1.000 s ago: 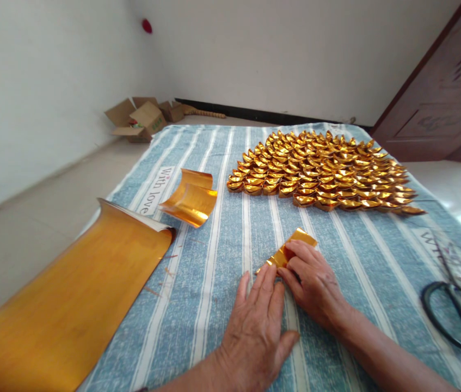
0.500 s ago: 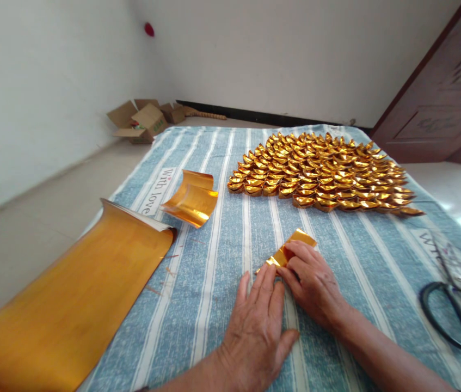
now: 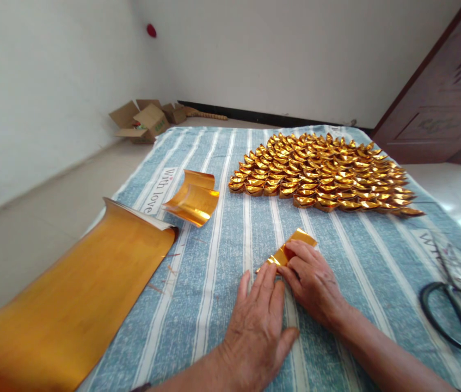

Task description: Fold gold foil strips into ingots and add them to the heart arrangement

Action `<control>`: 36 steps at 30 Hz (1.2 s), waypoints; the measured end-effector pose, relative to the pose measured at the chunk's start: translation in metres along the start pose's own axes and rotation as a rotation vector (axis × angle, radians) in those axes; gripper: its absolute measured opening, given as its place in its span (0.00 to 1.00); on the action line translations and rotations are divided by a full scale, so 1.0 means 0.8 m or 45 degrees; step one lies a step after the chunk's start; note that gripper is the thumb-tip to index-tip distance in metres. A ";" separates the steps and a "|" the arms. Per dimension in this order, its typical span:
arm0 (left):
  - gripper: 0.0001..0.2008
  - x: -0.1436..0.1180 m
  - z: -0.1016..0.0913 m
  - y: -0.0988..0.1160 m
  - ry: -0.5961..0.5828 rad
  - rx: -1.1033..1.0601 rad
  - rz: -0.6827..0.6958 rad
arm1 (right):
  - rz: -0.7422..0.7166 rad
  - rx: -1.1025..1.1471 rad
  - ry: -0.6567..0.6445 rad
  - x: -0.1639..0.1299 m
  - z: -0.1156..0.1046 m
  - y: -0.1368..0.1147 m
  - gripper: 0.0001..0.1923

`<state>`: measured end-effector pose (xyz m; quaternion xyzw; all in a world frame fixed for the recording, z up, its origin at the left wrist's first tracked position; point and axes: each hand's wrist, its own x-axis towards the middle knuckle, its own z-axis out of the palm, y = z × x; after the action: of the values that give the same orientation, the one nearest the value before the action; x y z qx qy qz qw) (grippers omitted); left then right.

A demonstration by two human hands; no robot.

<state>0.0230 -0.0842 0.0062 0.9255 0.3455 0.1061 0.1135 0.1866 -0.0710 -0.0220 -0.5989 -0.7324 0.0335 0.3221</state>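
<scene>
So both hands are flat on the striped cloth [image 3: 222,228], left hand [image 3: 257,326] spread, right hand [image 3: 312,283] pressing the folded gold foil piece [image 3: 285,251] near centre, gold ingots [image 3: 320,171] piled farther back

We see the cloth [image 3: 222,305] filling mid-frame, everything on it. Folded pieces [image 3: 320,171] packed in rows, upper right of centre. Curled sheet [image 3: 192,197] left of them; big foil sheet [image 3: 71,305] lower left, overhanging the cloth's left edge. Both hands [image 3: 287,305] bottom centre, on a folded strip [image 3: 289,247]. Scissors [image 3: 450,316] at right edge. Boxes [image 3: 142,120] on floor, upper left, behind the cloth.
</scene>
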 end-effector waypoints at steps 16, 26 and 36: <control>0.28 -0.003 0.000 -0.001 0.005 -0.006 0.000 | -0.014 0.023 -0.104 0.000 -0.012 0.001 0.11; 0.31 -0.005 0.006 -0.002 -0.011 0.037 0.012 | 0.036 -0.104 -0.091 -0.008 -0.002 0.003 0.10; 0.33 -0.002 0.002 -0.001 -0.120 0.033 -0.033 | 0.051 -0.120 -0.072 -0.007 -0.005 0.000 0.10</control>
<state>0.0215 -0.0848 0.0042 0.9263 0.3529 0.0563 0.1192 0.1890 -0.0774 -0.0214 -0.6269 -0.7298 0.0223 0.2719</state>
